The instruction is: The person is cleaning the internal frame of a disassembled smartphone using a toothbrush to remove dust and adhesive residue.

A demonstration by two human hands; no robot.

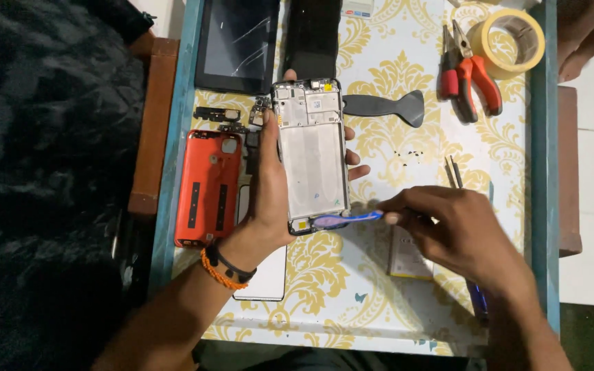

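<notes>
My left hand [266,199] holds an opened phone frame [311,154] upright above the table, back side facing me, fingers wrapped around its edges. My right hand [452,230] grips a thin blue tool [348,219] and presses its tip against the lower edge of the phone frame. An orange and black band sits on my left wrist.
On the patterned table [379,295] lie an orange back cover [207,187], a cracked dark tablet [236,42], a black screen [313,34], a black pry spatula [383,106], red pliers [469,72], a tape roll [510,41], tweezers [452,170], small screws [410,154] and a battery [407,257].
</notes>
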